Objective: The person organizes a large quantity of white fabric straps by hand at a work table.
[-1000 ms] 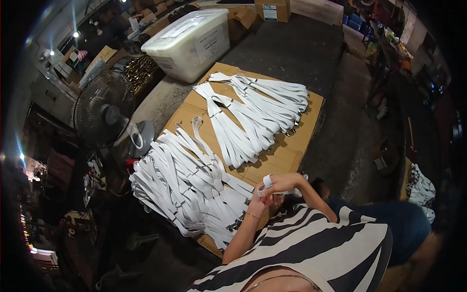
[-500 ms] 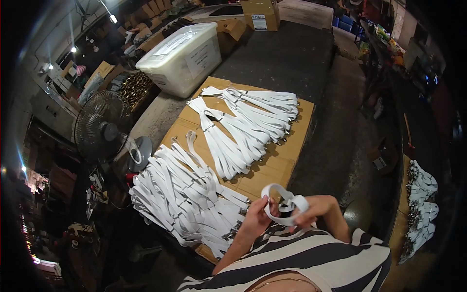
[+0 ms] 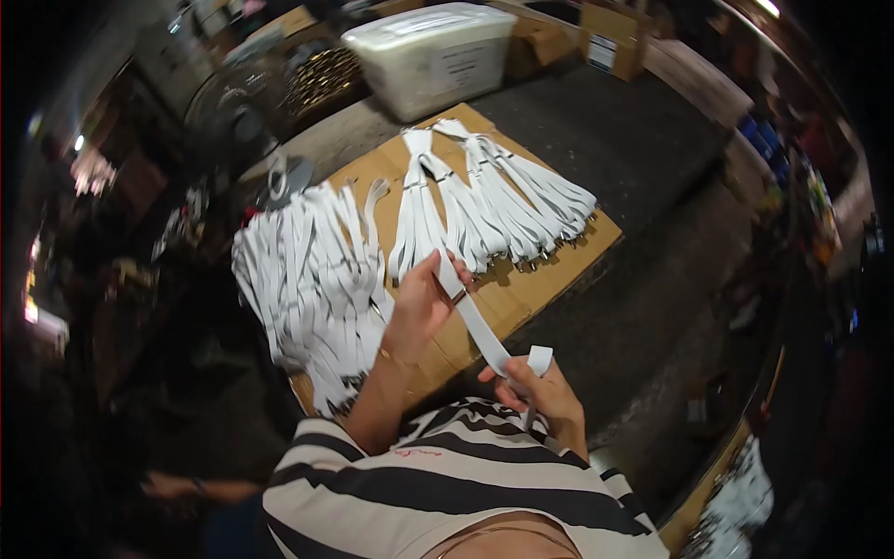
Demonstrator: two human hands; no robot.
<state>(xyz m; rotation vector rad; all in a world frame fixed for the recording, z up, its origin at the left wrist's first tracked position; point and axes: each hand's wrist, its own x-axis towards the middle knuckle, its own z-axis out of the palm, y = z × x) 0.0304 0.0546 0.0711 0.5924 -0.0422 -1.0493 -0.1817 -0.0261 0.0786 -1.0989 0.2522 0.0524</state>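
A white elastic strap [image 3: 482, 334] with a metal slide runs taut between my two hands. My left hand [image 3: 426, 300] grips its upper part near the slide, over the cardboard sheet. Closer to my body, my right hand [image 3: 542, 391] pinches the lower part, and a short end sticks up beyond the thumb. Ahead of my left hand, bundled white straps [image 3: 484, 200] with metal clips lie fanned on the cardboard [image 3: 582, 256]. To the left is a thick pile of similar white straps [image 3: 312, 279].
A lidded white plastic bin [image 3: 433, 70] stands behind the cardboard, with a cardboard box [image 3: 613, 42] farther right. A fan [image 3: 244, 121] is at the back left. Another person's arm [image 3: 200, 486] shows at the lower left. More white straps [image 3: 736, 498] lie at the lower right.
The strap was looped between my hands and is now stretched out. My left hand has moved forward over the cardboard. The view has turned, and another person's arm has appeared at lower left.
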